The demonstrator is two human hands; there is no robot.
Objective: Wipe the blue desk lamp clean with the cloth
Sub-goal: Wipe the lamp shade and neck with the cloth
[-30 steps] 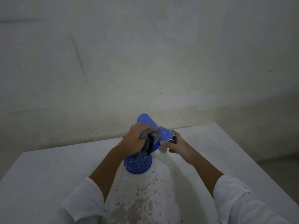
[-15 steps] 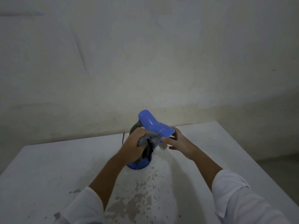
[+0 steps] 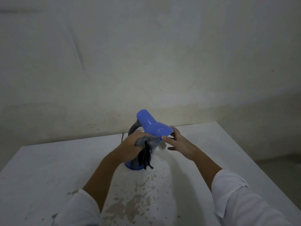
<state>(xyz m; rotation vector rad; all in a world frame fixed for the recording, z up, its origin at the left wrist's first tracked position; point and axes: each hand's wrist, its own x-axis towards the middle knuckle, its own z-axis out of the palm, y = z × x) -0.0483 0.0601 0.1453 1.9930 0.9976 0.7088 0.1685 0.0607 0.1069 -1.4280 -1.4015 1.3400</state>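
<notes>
The blue desk lamp (image 3: pixel 150 124) stands on the white table (image 3: pixel 40 168), its shade tilted toward me on a grey bent neck. My left hand (image 3: pixel 130 147) is closed on a dark grey cloth (image 3: pixel 146 150), pressed against the near lower edge of the shade; the cloth's frayed ends hang down over the round blue base. My right hand (image 3: pixel 177 142) holds the shade's rim from the right, thumb on the edge and fingers under it. The bulb end shows just below the rim.
A bare pale wall (image 3: pixel 146 62) rises just behind the table. A thin black cord (image 3: pixel 122 137) runs off the table's back edge behind the lamp. The table paint is chipped in patches in front of the base. The floor drops away on the right.
The lamp shade has come up into fuller view and its grey neck now shows. My left hand with the cloth has slid down from the shade's top to its near lower edge.
</notes>
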